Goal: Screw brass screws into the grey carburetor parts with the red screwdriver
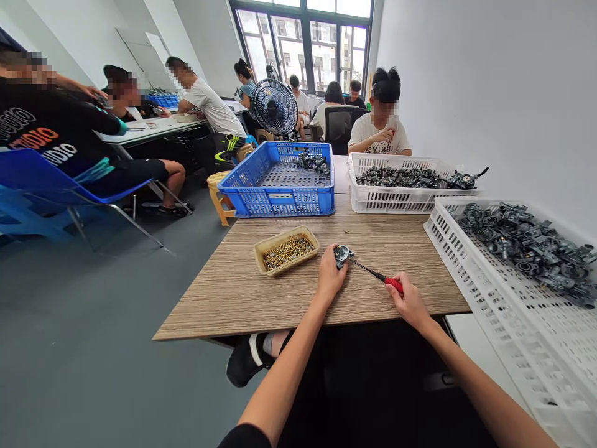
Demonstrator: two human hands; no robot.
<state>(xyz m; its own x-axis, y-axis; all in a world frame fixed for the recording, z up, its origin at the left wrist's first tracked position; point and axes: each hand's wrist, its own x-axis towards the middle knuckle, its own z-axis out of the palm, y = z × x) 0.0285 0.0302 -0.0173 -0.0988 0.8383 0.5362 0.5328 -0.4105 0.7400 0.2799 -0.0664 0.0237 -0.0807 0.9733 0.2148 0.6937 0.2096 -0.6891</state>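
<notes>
Left hand point(330, 275) clasping a metal fitting point(341, 254) on the surface point(224, 298) while the right hand point(408, 302) is gripping a red-handled screwdriver point(379, 275) against it.

Metal part point(342, 254) in L hand point(330, 275) partly hidden by fingers; screwdriver point(368, 269) tip too small to tell, red grip partly behind R hand point(408, 301). Tray point(280, 231) at 11 o'clock: screws point(282, 252) too tiny to count. Crate point(522, 367) at 3 o'clock cut off by frame edge.
</notes>
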